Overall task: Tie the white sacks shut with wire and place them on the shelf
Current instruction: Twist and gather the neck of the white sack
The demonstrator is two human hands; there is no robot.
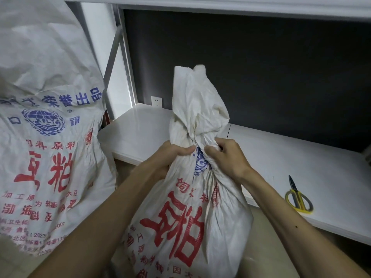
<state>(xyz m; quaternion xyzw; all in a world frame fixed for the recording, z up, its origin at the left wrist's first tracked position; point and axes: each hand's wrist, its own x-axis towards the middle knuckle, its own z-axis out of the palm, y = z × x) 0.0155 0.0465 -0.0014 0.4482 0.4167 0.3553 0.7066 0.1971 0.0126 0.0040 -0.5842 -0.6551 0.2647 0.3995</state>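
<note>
At centre: sack neck (195, 140) is clenched by curled fingers of left hand (172, 152) and right hand (226, 155).
Tip: twist is best kept tight for wiring.
Four o'clock: scissors (299, 199).

One camera only, worn on the head: it looks forward and down (wide lens, so straight edges bow), near enough that the sack (186, 207) fills the lower middle. The shelf (281, 157) crosses behind it, and a dark wall (261, 67) closes the back.
</note>
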